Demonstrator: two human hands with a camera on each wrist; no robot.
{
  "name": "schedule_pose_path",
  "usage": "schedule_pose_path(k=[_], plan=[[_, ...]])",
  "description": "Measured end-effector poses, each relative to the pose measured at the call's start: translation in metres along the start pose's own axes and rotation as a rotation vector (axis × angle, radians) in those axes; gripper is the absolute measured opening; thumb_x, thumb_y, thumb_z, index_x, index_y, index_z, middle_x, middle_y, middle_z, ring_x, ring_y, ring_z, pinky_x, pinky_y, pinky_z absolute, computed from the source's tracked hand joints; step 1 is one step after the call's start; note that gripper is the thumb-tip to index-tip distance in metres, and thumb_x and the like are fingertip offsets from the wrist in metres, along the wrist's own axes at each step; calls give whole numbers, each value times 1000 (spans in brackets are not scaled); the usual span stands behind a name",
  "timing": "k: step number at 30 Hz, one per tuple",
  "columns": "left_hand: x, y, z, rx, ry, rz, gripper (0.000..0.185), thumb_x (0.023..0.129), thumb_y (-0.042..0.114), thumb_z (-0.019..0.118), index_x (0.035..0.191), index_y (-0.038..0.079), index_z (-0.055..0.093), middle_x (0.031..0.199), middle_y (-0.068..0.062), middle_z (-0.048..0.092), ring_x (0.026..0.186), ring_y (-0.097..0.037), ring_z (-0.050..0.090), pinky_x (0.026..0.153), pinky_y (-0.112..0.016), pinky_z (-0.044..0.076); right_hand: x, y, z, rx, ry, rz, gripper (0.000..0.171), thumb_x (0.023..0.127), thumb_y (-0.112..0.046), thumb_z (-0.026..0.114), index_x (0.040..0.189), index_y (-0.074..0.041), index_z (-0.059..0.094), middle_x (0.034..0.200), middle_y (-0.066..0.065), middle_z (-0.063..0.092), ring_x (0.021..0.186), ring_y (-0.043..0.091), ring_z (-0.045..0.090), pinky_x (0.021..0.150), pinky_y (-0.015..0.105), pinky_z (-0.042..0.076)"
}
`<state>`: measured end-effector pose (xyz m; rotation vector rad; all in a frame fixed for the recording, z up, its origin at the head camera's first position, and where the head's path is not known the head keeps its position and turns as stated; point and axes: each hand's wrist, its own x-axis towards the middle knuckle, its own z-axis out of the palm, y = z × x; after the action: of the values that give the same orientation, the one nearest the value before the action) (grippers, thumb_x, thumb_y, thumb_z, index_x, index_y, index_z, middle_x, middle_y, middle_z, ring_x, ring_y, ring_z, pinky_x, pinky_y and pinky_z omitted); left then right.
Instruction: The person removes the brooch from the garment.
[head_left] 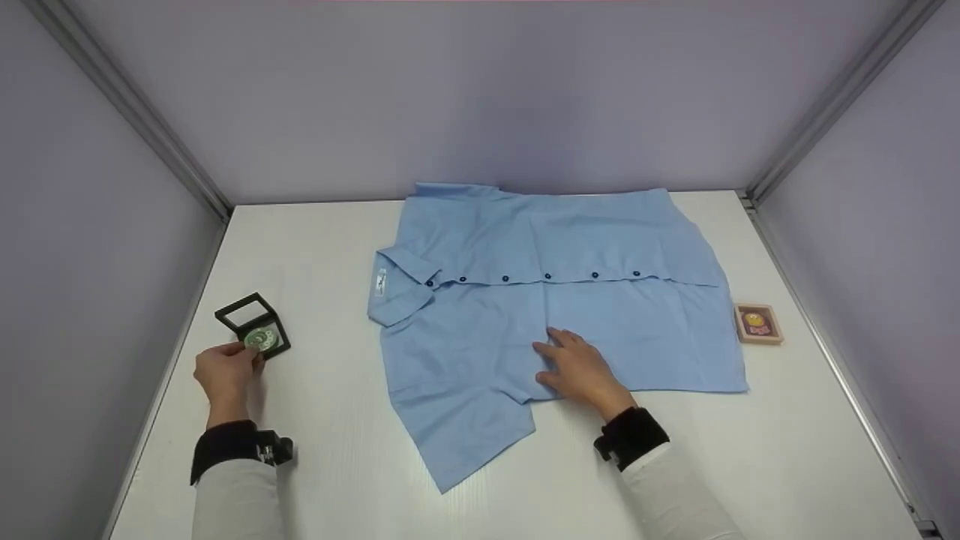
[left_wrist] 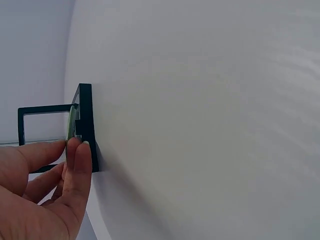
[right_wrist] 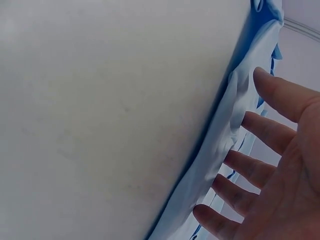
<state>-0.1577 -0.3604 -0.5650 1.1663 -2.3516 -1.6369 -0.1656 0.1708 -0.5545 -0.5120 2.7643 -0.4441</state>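
Observation:
A round green and white disc (head_left: 261, 339), like a coin or badge, is pinched between the thumb and fingertips of my left hand (head_left: 226, 371). It is right at a small black case (head_left: 283, 335) whose framed lid stands open; the left wrist view shows the disc edge-on against the case. A light blue short-sleeved shirt (head_left: 465, 337) lies spread on the table, collar to the left, its dark buttons in a row across the middle. My right hand (head_left: 581, 371), fingers spread, touches the lower part of the shirt with its fingertips.
A small wooden frame (head_left: 758, 324) with a pink and yellow picture lies beside the shirt's hem at the right. Pale panels surround the white table (head_left: 322, 435) at the back and both sides. The shirt's upper edge reaches the back panel (head_left: 480, 97).

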Motion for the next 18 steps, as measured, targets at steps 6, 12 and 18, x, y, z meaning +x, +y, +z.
schedule_pose_path(k=[6,12,18], plan=[[0,0,-3,188,0,63,40,91,10,65,122,-14,60,110,-27,66,82,-21,62,57,-14,46,-1,-1,0,0,7,-9,52,91,-30,71,138,-13,58,151,19,38,137,40,34,106,58,34],[0,0,-5,214,-12,61,44,92,12,63,126,-15,56,120,-31,59,94,-31,61,58,-17,47,-2,0,0,-1,5,-15,53,91,-31,71,139,-13,58,151,19,38,137,40,34,106,58,33],[-4,2,-4,224,33,86,47,92,14,56,131,-13,54,123,-31,58,100,-36,60,63,-24,48,-2,1,-1,-7,-10,-13,53,92,-32,70,139,-12,57,151,19,37,138,41,33,106,58,33]])
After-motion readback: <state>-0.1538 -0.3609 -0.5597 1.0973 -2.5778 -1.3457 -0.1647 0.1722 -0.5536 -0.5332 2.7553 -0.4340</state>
